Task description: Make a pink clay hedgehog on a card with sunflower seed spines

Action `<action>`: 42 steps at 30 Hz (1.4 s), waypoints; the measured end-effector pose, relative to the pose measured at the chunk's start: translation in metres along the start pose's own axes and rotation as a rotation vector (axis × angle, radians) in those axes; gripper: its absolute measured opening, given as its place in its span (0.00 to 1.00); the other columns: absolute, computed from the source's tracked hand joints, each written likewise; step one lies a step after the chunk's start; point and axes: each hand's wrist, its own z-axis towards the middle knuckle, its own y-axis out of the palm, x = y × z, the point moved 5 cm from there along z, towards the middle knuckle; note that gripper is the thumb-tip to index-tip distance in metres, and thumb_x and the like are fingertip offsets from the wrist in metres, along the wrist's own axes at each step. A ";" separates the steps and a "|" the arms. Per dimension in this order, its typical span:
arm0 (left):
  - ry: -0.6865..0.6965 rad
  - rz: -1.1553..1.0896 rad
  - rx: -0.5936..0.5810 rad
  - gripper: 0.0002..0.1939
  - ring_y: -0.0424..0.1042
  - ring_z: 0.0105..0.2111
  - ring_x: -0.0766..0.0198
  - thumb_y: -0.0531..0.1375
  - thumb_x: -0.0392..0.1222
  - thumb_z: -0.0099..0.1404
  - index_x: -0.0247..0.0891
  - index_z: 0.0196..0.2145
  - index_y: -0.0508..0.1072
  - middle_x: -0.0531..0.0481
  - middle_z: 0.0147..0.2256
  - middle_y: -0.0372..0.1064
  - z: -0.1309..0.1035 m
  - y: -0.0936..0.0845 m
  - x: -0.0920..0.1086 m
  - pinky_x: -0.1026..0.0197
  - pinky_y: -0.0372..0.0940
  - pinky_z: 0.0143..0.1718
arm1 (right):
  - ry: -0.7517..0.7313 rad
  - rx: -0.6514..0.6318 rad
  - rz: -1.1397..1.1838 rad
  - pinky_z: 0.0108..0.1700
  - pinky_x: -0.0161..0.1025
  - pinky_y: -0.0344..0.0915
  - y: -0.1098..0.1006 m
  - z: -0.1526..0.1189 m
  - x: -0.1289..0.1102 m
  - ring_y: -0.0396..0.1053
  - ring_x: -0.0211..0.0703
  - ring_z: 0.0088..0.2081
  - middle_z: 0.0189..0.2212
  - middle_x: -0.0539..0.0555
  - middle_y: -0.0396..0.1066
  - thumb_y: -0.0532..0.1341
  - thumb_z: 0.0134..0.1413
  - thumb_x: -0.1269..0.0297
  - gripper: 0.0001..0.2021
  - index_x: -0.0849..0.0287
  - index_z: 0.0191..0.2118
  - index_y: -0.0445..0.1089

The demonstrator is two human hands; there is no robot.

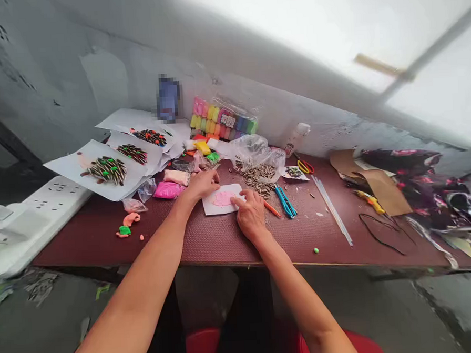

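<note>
So I'm sitting at my brown table [231, 246], and a white card [211, 209] is lying flat in front of me with a flattened pink clay patch [223, 198] in its middle. My left hand [204, 184] is hovering or resting around the card's top left corner, fingers curled in; can't tell if they're pinching anything. My right hand [250, 210] is lying over the right edge, half open with fingers loosely bent, and a fingertip or thumb is touching the pink. I'm not seeing a grip on anything there.

Just right of that hand, an orange pen [272, 209] and a blue cutter [286, 201] are lying near each other. A heap of striped seeds [256, 174] is sitting behind them, partly under a clear plastic bag [257, 148]. Over left, seed-covered cards [107, 170] are piling up beside a white power strip [44, 215].
</note>
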 end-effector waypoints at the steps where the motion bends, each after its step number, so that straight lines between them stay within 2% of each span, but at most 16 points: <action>1: 0.005 -0.001 0.007 0.15 0.74 0.48 0.53 0.58 0.43 0.61 0.41 0.46 0.76 0.47 0.47 0.78 0.001 0.000 0.000 0.56 0.65 0.49 | 0.021 0.019 0.010 0.50 0.46 0.57 0.000 0.000 0.002 0.61 0.50 0.47 0.50 0.57 0.70 0.56 0.61 0.75 0.19 0.50 0.46 0.80; 6: 0.021 0.000 0.027 0.14 0.74 0.48 0.52 0.58 0.43 0.61 0.43 0.44 0.76 0.48 0.46 0.79 0.003 0.002 -0.001 0.55 0.65 0.50 | 0.060 0.053 0.078 0.51 0.44 0.58 0.000 0.003 0.012 0.63 0.47 0.47 0.50 0.58 0.69 0.55 0.58 0.79 0.22 0.51 0.50 0.79; 11: 0.007 0.001 0.018 0.14 0.74 0.49 0.52 0.58 0.42 0.61 0.43 0.44 0.76 0.48 0.45 0.79 0.002 0.001 0.000 0.53 0.64 0.52 | -0.005 0.013 0.118 0.51 0.45 0.58 -0.003 0.025 0.023 0.63 0.49 0.50 0.51 0.58 0.69 0.54 0.59 0.80 0.24 0.48 0.49 0.79; 16: -0.002 0.013 0.006 0.14 0.74 0.49 0.51 0.59 0.43 0.61 0.42 0.45 0.76 0.48 0.45 0.79 0.001 -0.001 0.001 0.54 0.63 0.52 | -0.083 0.009 0.187 0.51 0.46 0.57 0.001 0.047 0.026 0.64 0.49 0.49 0.45 0.57 0.71 0.54 0.58 0.81 0.24 0.50 0.46 0.81; 24: -0.003 0.018 0.004 0.14 0.74 0.49 0.51 0.59 0.43 0.61 0.42 0.45 0.76 0.48 0.45 0.79 0.002 -0.001 0.001 0.54 0.64 0.51 | -0.171 -0.007 0.154 0.51 0.44 0.55 0.018 0.038 0.025 0.61 0.48 0.49 0.47 0.57 0.68 0.55 0.60 0.78 0.22 0.47 0.50 0.79; 28: -0.003 0.006 0.007 0.14 0.75 0.48 0.52 0.59 0.43 0.61 0.42 0.44 0.76 0.48 0.44 0.79 0.002 0.000 0.000 0.54 0.63 0.51 | -0.193 -0.028 0.099 0.50 0.44 0.54 0.017 0.037 0.022 0.60 0.48 0.48 0.48 0.57 0.68 0.57 0.61 0.76 0.20 0.47 0.49 0.79; 42: 0.001 0.003 0.023 0.13 0.74 0.48 0.52 0.59 0.43 0.60 0.43 0.43 0.76 0.48 0.45 0.79 0.003 0.001 -0.001 0.54 0.64 0.51 | -0.226 0.022 -0.016 0.51 0.44 0.55 0.010 0.031 0.017 0.60 0.48 0.48 0.47 0.58 0.69 0.56 0.65 0.70 0.14 0.52 0.44 0.80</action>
